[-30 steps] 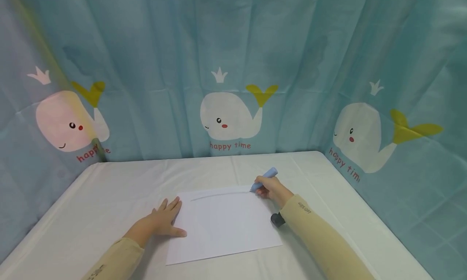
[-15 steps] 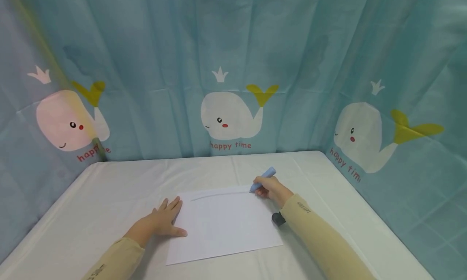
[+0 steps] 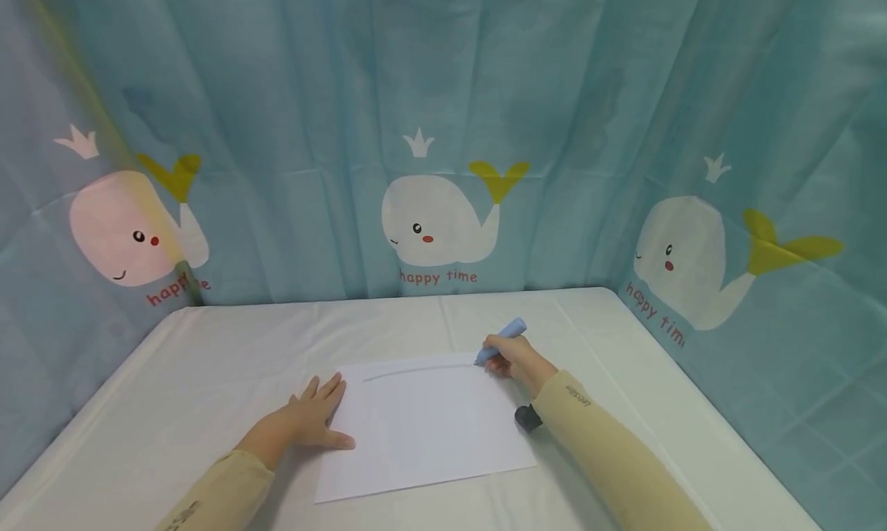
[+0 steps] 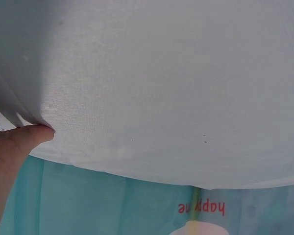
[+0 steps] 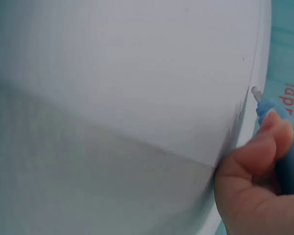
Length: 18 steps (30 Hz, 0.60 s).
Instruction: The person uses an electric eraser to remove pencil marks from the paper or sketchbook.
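While the left hand (image 3: 312,421) lay spread-fingered on the left edge of the paper (image 3: 430,431), the right hand (image 3: 511,354) pinched a blue marker (image 3: 514,328) near the far right corner, tip pointing down leftward, long axis slanted

From my station I see a table (image 3: 229,354) covered with a white tablecloth (image 3: 596,338), faintly creased, its far corners rounded; flat on it, toward the near side, lies a slightly skewed white sheet of paper (image 3: 430,431) with a thin bluish line (image 3: 416,370), a spread left hand (image 3: 312,419) at its left edge
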### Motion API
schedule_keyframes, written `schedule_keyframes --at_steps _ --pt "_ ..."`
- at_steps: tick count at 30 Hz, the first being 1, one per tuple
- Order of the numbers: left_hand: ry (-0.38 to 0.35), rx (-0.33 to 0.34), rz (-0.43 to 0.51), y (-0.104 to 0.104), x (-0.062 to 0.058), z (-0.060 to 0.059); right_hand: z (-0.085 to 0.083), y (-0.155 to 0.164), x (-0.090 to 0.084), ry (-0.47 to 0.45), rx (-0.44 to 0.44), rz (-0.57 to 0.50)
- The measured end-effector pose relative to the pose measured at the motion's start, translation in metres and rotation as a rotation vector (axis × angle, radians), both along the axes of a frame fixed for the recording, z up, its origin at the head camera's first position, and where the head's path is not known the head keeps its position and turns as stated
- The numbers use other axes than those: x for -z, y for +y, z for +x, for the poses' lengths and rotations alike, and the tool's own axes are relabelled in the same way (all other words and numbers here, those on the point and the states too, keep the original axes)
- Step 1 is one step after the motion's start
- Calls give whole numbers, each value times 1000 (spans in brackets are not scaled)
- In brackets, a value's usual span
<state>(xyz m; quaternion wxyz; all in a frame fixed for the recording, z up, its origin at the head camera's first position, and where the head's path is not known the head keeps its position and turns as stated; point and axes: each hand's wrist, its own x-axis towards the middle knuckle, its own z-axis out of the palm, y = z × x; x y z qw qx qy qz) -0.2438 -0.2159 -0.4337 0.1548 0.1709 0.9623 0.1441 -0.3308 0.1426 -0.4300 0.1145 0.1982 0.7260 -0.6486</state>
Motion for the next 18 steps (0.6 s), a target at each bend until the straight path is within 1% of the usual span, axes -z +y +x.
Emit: schedule_keyframes --at_steps 3,6,11,18 --pt "3 0 1 0 0 0 0 -1 0 7 24 -1" --pt "2 3 1 0 2 -1 1 -2 0 11 30 3" --pt "4 7 -3 -2 5 -3 3 -4 -3 8 -11 40" --pt "3 -7 -6 -1 4 -2 3 -5 -2 1 -10 23"
